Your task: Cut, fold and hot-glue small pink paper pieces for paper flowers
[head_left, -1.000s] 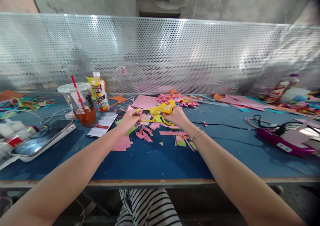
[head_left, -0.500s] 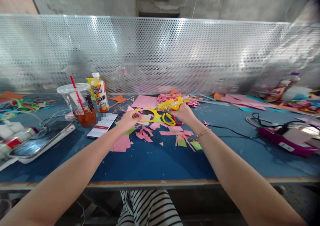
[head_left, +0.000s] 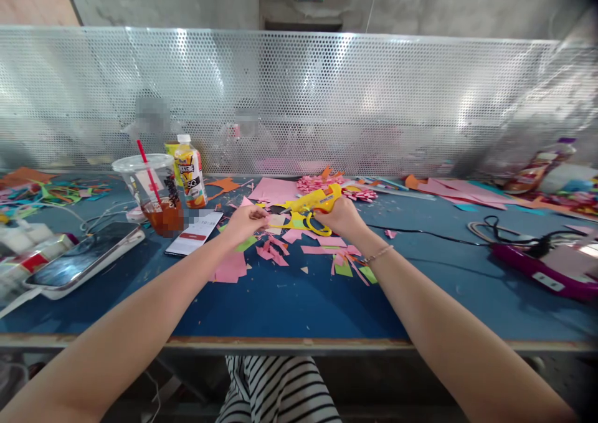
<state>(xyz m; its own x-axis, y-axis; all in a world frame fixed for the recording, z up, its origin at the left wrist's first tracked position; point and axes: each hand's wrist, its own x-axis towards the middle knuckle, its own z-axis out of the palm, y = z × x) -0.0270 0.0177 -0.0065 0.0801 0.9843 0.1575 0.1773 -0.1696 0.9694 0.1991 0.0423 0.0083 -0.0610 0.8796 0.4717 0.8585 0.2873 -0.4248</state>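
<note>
— What did you have in the hands at that moment?

— My right hand [head_left: 343,216] was wrapped around the grip of the yellow glue gun [head_left: 314,201], fingers closed on it, nozzle pointing left toward my other hand. The gun hung just above the blue table [head_left: 289,298], over the yellow scissors [head_left: 304,222].

— And the left?

— My left hand [head_left: 245,220] was pinched shut on a small paper piece [head_left: 266,217], close to the nozzle; I couldn't tell whether the tip touched it.

— What lay around them?

— Pink paper scraps [head_left: 275,251] were scattered under both hands. To the left stood a plastic cup [head_left: 152,189] with a red straw and an orange bottle [head_left: 190,172], with a phone [head_left: 195,232] lying beside them.
</note>
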